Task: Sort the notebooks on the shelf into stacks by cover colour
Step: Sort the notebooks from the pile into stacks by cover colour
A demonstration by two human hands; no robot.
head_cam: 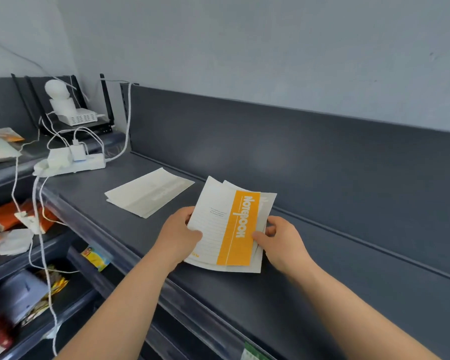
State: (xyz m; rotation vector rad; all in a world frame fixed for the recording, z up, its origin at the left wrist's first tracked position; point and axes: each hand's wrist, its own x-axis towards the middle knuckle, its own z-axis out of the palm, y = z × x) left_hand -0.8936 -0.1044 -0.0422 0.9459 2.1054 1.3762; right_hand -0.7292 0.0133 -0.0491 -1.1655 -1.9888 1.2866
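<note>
Left hand [178, 236] and right hand [281, 242] each grip one edge of the orange-striped notebook [226, 227] — topmost of a loose pile on the dark shelf [322, 268] — near a pale stack [148, 194].

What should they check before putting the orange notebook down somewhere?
1. Grip of left hand on the bundle: ok.
2. Grip of right hand on it: ok.
3. Top cover colour seen: ok, the orange notebook lies on top.
4. Covers underneath: cannot tell, mostly hidden.
5. Bare shelf for a new stack: ok, there is room to the right of the hands.
6. The pale stack squared up: not ok, edges look slightly fanned.
</note>
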